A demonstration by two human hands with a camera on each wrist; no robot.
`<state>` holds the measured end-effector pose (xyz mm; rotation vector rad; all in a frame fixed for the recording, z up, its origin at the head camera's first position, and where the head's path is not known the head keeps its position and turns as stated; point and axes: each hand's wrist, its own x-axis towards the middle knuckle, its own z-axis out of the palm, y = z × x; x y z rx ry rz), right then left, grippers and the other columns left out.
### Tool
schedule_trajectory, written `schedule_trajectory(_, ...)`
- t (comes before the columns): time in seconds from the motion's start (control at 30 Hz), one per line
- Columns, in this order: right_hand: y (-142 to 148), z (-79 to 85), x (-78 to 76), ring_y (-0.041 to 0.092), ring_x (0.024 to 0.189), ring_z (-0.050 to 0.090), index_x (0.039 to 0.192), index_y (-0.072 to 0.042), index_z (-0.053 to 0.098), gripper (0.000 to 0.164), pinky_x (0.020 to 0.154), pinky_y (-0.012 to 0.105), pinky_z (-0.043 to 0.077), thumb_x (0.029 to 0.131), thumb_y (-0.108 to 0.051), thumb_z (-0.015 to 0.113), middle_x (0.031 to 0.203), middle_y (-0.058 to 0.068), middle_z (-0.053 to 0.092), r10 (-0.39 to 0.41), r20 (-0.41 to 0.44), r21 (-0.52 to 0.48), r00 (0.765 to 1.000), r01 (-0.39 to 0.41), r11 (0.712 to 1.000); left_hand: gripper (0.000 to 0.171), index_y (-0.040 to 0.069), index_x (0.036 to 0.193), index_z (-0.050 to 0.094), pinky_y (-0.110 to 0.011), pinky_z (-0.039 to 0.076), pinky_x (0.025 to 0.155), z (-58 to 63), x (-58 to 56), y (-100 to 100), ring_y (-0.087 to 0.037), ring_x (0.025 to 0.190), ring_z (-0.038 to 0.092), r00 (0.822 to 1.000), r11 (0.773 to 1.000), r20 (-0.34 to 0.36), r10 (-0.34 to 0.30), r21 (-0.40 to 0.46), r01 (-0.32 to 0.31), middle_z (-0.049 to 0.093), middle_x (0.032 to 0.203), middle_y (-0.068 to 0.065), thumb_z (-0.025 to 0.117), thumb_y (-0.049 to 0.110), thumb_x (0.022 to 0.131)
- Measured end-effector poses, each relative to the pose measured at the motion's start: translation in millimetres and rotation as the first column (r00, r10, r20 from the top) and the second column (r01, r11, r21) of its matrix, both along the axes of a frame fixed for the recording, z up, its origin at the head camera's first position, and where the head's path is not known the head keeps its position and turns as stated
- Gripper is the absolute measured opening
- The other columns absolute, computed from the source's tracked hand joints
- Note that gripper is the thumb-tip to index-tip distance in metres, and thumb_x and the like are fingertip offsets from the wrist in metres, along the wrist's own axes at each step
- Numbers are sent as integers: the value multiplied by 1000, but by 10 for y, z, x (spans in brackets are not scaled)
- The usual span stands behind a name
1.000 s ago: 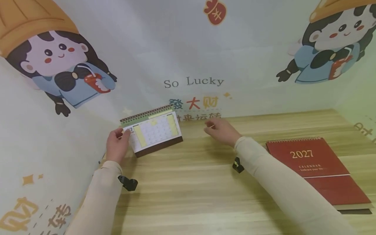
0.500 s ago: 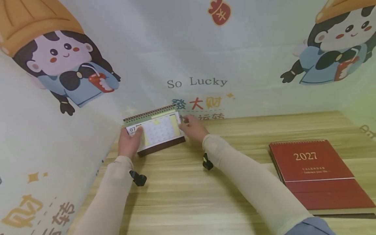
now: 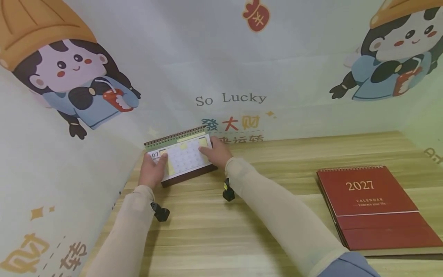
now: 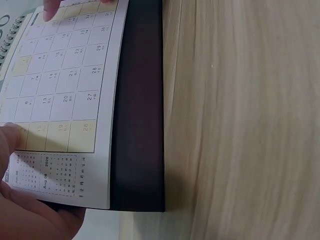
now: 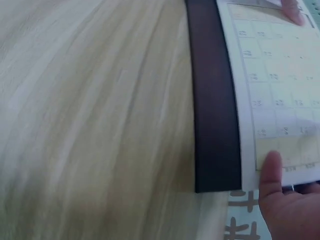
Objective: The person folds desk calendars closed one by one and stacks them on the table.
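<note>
A spiral-bound desk calendar stands tilted near the back left of the table, its page marked 07 facing me. My left hand grips its left end, thumb on the front of the page and fingers behind. At the opposite end my right hand holds it the same way, thumb over the yellow column. In the left wrist view the calendar page lies above a dark base strip. The right wrist view shows the right thumb on the page's edge, with the other fingers partly hidden behind.
A red 2027 calendar lies on the wooden table at the right, beyond my right forearm. A printed cloth backdrop rises behind the table and along its left side.
My right hand has moved left across the table and taken hold of the desk calendar's right end. My left hand has shifted in from the edge to grip its left end.
</note>
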<state>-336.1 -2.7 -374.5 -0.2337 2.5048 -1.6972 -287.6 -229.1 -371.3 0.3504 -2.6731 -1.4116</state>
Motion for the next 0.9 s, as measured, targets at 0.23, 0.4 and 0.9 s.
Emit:
schedule_trajectory(0.23, -141, -55, 8, 21, 94, 56, 128, -2, 51, 38, 89, 38, 47, 102, -29, 56, 105, 9, 61, -85, -88, 153, 993, 98, 983, 67, -2, 147, 24, -49, 37, 104, -44, 14, -15, -35, 117, 48, 1000, 1000, 1, 9, -8, -9, 47, 131, -25, 40, 47, 105)
schedule_trajectory(0.4, -110, -71, -2, 20, 91, 57, 127, -4, 52, 36, 87, 38, 48, 102, -30, 57, 101, 7, 60, -102, -79, 130, 992, 112, 985, 66, -4, 144, 26, -49, 37, 102, -45, -12, 5, -35, 113, 48, 1000, 1000, -23, 6, -15, -7, 48, 127, -26, 41, 47, 105)
schedule_trajectory(0.9, -92, -97, -3, 22, 93, 58, 125, -5, 53, 34, 88, 39, 48, 102, -30, 57, 103, 9, 62, -88, -91, 118, 992, 98, 988, 64, -1, 145, 26, -46, 39, 100, -22, 11, 38, -33, 113, 48, 1000, 999, -26, 13, 45, -12, 48, 130, -25, 43, 45, 105)
